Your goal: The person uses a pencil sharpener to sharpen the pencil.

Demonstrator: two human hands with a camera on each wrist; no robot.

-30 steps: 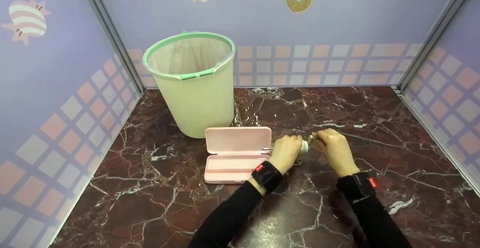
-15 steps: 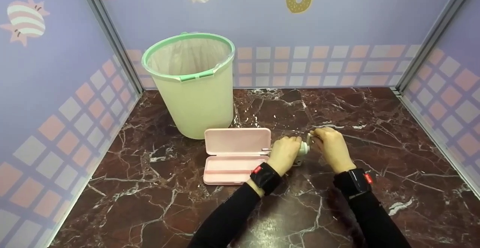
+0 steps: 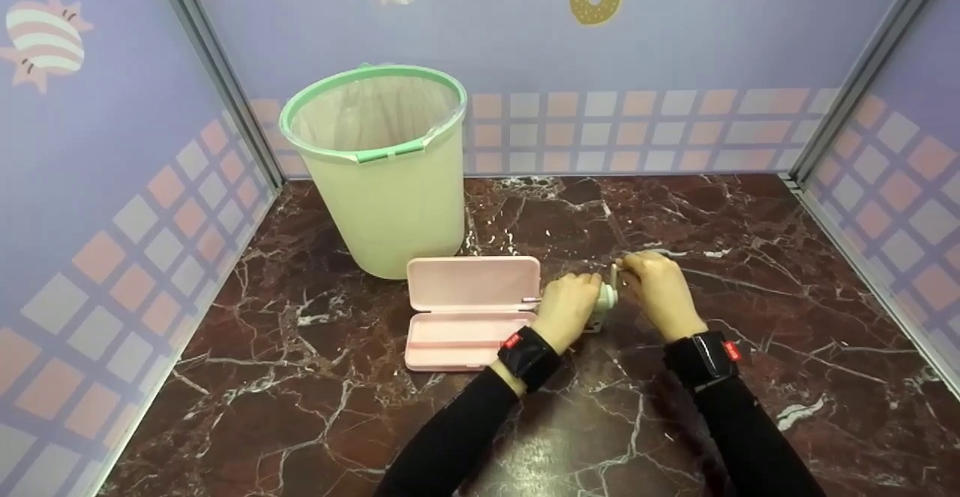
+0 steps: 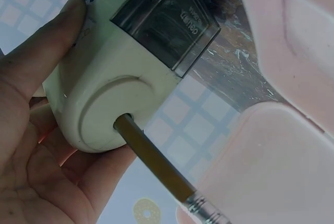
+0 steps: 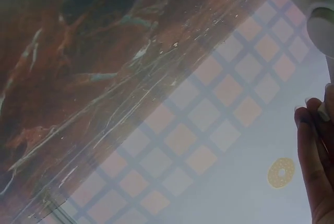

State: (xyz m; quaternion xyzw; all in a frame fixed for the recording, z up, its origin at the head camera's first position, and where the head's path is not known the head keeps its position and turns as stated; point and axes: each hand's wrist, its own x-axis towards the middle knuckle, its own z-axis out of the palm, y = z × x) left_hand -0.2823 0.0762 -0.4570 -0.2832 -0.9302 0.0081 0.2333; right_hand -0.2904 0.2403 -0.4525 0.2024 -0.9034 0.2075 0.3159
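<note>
My left hand [image 3: 568, 305] grips a pale crank pencil sharpener [image 4: 99, 78], its thumb on one side and the other fingers round the far side. In the left wrist view, a pencil [image 4: 156, 158] with a metal ferrule sticks out of the sharpener's hole. A dark see-through shavings drawer [image 4: 167, 25] is fitted to the sharpener's body. On the right, the fingers of my right hand [image 3: 660, 290] pinch the knob of the crank arm [image 3: 614, 275], which stands nearly upright. In the right wrist view, only the fingertips show at the right edge, around the small knob.
Just left of the sharpener lies an open pink pencil case [image 3: 472, 283], lid raised. Behind it stands a tall lined trash bin [image 3: 394, 212] with a green rim. White bits dot the marbled tabletop [image 3: 300, 422] near the bin. Patterned panels enclose the back and sides.
My right hand has moved slightly left, and the crank arm has swung from leaning right to nearly upright. My left hand keeps its grip on the sharpener.
</note>
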